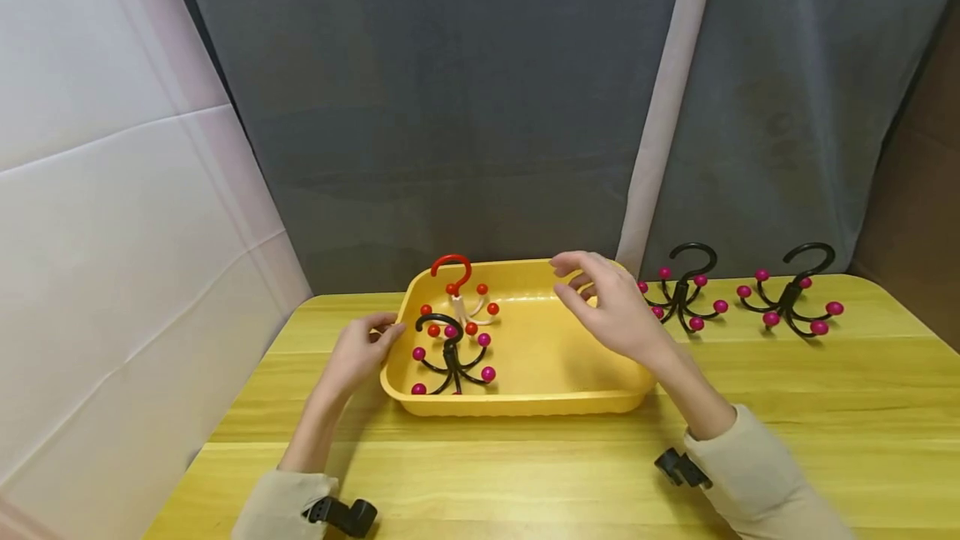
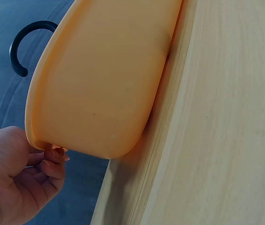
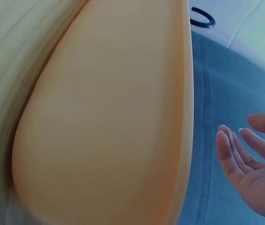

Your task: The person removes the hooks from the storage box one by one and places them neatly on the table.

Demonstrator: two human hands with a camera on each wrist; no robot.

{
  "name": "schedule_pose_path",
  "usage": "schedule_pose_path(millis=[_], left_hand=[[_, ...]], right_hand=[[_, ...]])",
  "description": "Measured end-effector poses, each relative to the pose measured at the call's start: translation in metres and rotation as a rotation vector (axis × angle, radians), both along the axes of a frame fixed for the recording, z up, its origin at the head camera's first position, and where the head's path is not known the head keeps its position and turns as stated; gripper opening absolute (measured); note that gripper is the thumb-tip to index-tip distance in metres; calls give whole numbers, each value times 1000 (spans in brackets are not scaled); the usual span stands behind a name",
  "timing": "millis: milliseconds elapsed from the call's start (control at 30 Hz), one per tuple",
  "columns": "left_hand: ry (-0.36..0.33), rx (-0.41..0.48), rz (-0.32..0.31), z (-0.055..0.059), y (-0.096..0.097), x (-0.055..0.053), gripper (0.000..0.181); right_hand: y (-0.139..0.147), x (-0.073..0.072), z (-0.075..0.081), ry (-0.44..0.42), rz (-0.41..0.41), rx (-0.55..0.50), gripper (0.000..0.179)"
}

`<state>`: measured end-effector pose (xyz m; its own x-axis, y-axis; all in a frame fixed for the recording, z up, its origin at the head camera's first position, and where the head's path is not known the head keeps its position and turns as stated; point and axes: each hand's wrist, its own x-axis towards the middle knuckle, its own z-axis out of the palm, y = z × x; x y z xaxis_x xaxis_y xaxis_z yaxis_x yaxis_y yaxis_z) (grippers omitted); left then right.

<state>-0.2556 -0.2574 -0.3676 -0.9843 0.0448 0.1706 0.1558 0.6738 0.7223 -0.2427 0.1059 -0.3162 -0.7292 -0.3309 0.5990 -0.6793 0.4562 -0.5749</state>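
My left hand [image 1: 363,350] pinches the left rim of a yellow plastic basin [image 1: 525,405]; in the left wrist view its curled fingers [image 2: 54,164] meet the rim's underside. Over the basin's right part hovers my right hand [image 1: 606,305], fingers loosely bent and apart, holding nothing. Two multi-arm hook hangers stand in the basin's left part. The front one is a black hanger [image 1: 451,357] with magenta ball tips. Behind it, partly hidden, is a white hanger [image 1: 460,307] with a red hook and red ball tips.
Right of the basin, two more black hangers with magenta balls stand on the wooden table [image 1: 480,473]: a nearer one [image 1: 680,297] and a farther one [image 1: 787,298]. A grey curtain [image 1: 435,107] hangs behind the table, and a white cloth wall [image 1: 127,190] rises at left.
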Motion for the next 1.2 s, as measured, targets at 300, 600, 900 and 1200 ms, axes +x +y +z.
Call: schedule_pose_path(millis=[300,600,900,1200], left_hand=[[10,-11,-8,-1,-4,1,32],[1,-9,-9,0,-5,1,33],[11,-3,-19,1,-5,0,33],[7,7,-22,1,-4,0,33]], right_hand=[[-36,3,0,-65,51,-6,29],[-68,4,-4,-88,142,-26,28],[-92,3,-10,-156,206,-33,26],[-111,1,-16,-186,226,19,23]])
